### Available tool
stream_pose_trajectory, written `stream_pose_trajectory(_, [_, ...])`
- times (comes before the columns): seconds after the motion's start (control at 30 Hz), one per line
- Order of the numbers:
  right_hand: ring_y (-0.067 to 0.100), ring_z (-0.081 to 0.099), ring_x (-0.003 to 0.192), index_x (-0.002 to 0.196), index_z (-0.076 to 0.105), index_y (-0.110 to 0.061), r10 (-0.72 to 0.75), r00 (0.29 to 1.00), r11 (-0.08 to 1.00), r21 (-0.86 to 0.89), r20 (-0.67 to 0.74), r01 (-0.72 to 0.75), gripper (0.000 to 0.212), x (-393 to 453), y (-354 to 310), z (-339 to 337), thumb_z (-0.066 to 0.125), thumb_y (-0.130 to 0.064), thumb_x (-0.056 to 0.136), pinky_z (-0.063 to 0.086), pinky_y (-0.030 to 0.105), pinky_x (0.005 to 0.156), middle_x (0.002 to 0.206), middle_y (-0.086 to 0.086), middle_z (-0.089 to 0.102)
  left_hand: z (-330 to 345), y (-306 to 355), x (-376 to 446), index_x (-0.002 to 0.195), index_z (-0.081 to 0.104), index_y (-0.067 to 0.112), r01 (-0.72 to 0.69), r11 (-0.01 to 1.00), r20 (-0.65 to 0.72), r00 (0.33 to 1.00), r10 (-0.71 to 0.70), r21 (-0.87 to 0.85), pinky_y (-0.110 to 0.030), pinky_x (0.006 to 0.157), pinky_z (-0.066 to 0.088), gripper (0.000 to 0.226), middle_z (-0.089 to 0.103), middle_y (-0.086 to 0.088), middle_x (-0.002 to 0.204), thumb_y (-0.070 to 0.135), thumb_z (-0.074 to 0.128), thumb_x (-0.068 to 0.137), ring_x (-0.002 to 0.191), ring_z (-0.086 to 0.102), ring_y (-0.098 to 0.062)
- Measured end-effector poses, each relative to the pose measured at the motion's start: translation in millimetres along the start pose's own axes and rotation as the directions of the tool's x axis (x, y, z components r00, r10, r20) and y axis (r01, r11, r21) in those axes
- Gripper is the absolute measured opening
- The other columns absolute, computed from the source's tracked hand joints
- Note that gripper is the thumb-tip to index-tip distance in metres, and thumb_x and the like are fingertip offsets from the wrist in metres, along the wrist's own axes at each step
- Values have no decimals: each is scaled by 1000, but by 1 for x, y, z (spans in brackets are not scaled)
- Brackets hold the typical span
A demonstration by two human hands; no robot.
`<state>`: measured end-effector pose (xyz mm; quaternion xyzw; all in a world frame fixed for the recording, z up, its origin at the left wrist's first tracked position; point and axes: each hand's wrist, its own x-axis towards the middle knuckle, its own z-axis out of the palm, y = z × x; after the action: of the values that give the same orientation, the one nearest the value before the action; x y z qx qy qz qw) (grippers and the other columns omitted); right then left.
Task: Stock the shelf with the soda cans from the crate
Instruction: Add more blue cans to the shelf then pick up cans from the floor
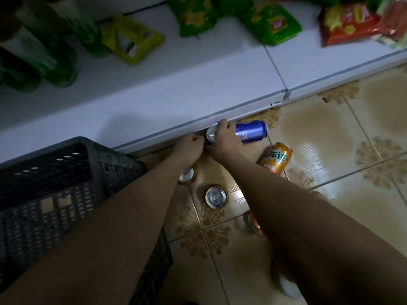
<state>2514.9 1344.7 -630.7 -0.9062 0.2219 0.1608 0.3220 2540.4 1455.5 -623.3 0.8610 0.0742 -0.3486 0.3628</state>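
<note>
Orange can (255, 224) mostly hidden behind right forearm; crate (66, 183) cut by left edge.

Cans (216, 197) on floor (330, 133), right of crate (66, 172)

Two blue cans (251, 131), four orange cans (278, 158) — one crate (55, 172)

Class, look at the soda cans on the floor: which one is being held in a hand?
The blue can lying by the shelf edge. The right hand grips it near its top; the orange cans, like the one lying beside it, are untouched.
</note>
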Motion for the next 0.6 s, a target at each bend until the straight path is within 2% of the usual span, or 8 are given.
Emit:
stream_pose_trajectory(0.13, [42,56,106,126,39,-9,-10,999,999,48,-45,12,61,3,3,3,74,-29,80,45,43,82,132,15,39,1,-5,5,83,64,8,-2,999,17,1000,3,-40,-32,67,36,35,60,-9,79,34,45,96,74,51,-20])
stream_pose_trajectory(0.3, [36,57,106,119,45,-8,-26,999,998,57,-20,27,62,-15,2,-22,79,-35,75,42,36,80,128,13,44,-16,1,-11,74,54,16,-24,1000,1,1000,24,-19,-29,60,34,32,57,-5,73,26,39,100,66,50,-18])
stream_pose_trajectory(0.4, [31,55,106,121,47,-8,-50,999,996,69,-18,51,64,-36,-8,-47,81,-31,72,42,32,80,125,11,48,-32,9,-34,93,60,17,-54,998,-20,998,54,-34,-28,70,38,24,61,1,80,30,42,99,72,55,-14])
stream_pose_trajectory(0.47, [28,56,105,125,49,-9,-72,997,993,98,5,71,69,-51,-18,-69,84,-26,68,46,34,82,123,9,51,-45,16,-55,105,62,15,-87,996,-31,996,87,-6,-29,76,41,27,65,-3,94,34,42,99,85,59,-19])
stream_pose_trajectory(0.5, [27,58,103,126,51,-10,-81,996,988,136,24,77,72,-60,-23,-80,86,-24,65,50,36,81,121,8,55,-52,20,-66,109,61,15,-107,994,-40,993,107,6,-30,78,42,29,64,-4,101,35,42,99,91,59,-23])
stream_pose_trajectory(0.6, [24,64,97,125,51,-16,-104,992,958,273,65,82,77,-92,-46,-113,90,-22,59,58,42,80,114,4,62,-76,36,-103,116,58,16,-169,985,-70,983,170,19,-28,72,39,30,60,-2,109,35,39,101,92,52,-19])
